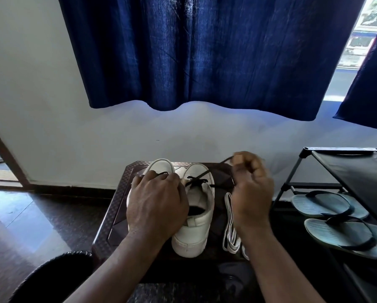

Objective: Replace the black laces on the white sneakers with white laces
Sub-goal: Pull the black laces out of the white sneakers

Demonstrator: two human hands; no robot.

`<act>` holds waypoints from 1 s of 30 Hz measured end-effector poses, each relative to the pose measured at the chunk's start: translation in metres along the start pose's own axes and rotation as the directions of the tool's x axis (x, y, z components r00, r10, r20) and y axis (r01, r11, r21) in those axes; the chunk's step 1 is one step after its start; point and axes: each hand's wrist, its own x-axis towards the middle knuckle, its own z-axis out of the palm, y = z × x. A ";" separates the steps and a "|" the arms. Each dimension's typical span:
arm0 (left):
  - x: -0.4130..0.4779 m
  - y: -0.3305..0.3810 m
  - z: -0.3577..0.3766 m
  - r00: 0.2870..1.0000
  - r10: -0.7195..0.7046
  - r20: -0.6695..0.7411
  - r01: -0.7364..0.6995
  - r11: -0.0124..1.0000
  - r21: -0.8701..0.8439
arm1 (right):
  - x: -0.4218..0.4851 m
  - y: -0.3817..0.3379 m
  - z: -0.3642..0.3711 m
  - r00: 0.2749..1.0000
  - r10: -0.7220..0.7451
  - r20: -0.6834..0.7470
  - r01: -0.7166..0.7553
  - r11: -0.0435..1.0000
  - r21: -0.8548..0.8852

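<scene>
Two white sneakers stand side by side on a small dark table [117,197], toes pointing away from me. My left hand [157,202] lies over the left sneaker [159,166] and hides most of it, its fingers reaching toward the right sneaker [194,226]. A black lace [197,179] crosses the right sneaker's front eyelets and runs up to the right. My right hand [252,189] is raised beside that shoe and pinches the free end of the black lace. Folded white laces [230,226] lie on the table just right of the right sneaker, partly under my right wrist.
A black shoe rack [344,162] stands at the right with a pair of grey-blue flip-flops [336,221] on its lower shelf. A dark round object [58,278] sits at the bottom left. A blue curtain [205,53] hangs above a white wall behind the table.
</scene>
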 end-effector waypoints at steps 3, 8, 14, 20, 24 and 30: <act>0.000 0.001 0.000 1.000 0.007 -0.015 -0.007 1.000 0.009 | 0.007 0.001 -0.007 0.974 0.225 -0.004 -0.215 0.934 0.287; 0.001 0.000 0.000 1.000 0.018 -0.013 -0.018 1.000 0.006 | -0.016 0.013 0.004 0.951 0.020 0.308 0.117 0.900 -0.420; 0.000 0.000 0.001 1.000 0.013 -0.019 -0.013 1.000 0.004 | -0.024 0.018 0.010 0.890 0.111 0.443 0.218 0.749 -0.626; 0.000 0.001 0.001 0.999 0.006 -0.034 -0.006 1.000 0.006 | -0.016 0.012 0.009 0.970 -0.017 0.244 0.105 0.931 -0.351; 0.000 0.001 0.001 1.000 0.009 -0.016 -0.008 1.000 0.027 | 0.003 0.002 -0.003 0.968 0.220 0.117 -0.237 0.959 0.153; 0.000 0.001 0.000 1.000 0.012 -0.013 -0.012 1.000 0.012 | -0.020 0.003 0.013 0.970 0.158 0.183 -0.141 0.985 -0.102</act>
